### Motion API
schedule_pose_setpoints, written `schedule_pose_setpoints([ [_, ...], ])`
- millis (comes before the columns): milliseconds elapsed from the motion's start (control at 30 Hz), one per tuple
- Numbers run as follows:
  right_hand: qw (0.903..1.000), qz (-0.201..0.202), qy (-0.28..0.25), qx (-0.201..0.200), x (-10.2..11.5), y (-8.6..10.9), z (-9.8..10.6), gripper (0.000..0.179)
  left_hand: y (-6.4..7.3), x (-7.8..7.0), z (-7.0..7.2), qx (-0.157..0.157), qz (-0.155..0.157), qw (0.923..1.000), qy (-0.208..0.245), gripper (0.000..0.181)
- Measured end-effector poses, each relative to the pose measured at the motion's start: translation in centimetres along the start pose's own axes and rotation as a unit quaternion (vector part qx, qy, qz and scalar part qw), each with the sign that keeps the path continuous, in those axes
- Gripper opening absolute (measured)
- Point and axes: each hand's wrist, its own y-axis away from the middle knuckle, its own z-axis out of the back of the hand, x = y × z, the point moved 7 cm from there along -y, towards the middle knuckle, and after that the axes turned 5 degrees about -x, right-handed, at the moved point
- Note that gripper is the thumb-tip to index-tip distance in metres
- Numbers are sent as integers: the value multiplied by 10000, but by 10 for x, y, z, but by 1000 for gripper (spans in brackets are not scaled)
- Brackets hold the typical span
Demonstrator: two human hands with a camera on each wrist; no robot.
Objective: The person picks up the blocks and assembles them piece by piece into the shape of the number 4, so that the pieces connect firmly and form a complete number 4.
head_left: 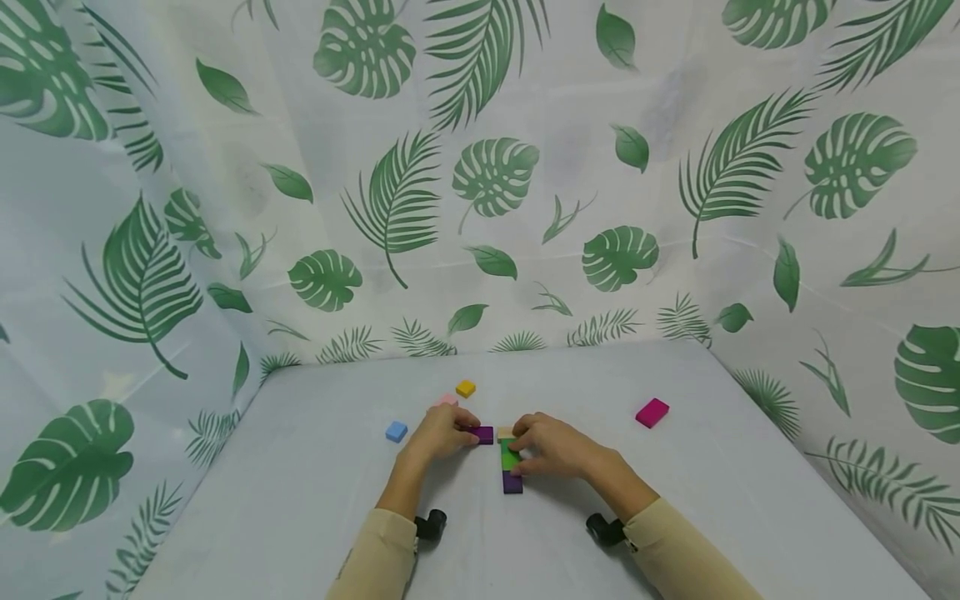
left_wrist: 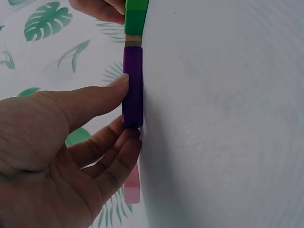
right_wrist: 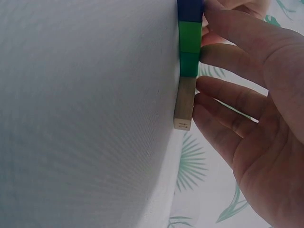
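Note:
My left hand (head_left: 441,435) pinches a purple block (head_left: 485,435) lying on the white table, thumb along its near side and fingertips at its left end. In the left wrist view the block's other end meets or nearly meets a plain wooden block (left_wrist: 133,41). From the wooden block a row runs toward me: a darker green block (right_wrist: 189,64), a light green block (right_wrist: 190,37) and a dark blue-purple block (head_left: 512,482). My right hand (head_left: 558,448) touches this row from the right with extended fingers, its thumb at the blue-purple block.
To the left lie a light blue block (head_left: 397,431), a yellow block (head_left: 466,388) and a pink block (head_left: 447,400), partly behind my left hand. A magenta block (head_left: 652,412) lies farther right. Leaf-patterned cloth (head_left: 555,317) encloses the table's back and sides.

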Motion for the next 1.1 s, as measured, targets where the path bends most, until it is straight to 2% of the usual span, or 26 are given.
schedule_pose_setpoints([
  [467, 9999, 142, -2, -8, 3, 1, 1, 44, -1, -2, -3, -1, 17, 10000, 25, 22],
  [767, 9999, 90, -44, 5, 2, 1, 0, 44, 1, -3, -5, 40, 94, 9999, 111, 20],
  [1100, 10000, 49, -51, -14, 1, 1, 1, 45, -2, -2, -6, 60, 19, 10000, 11, 20],
])
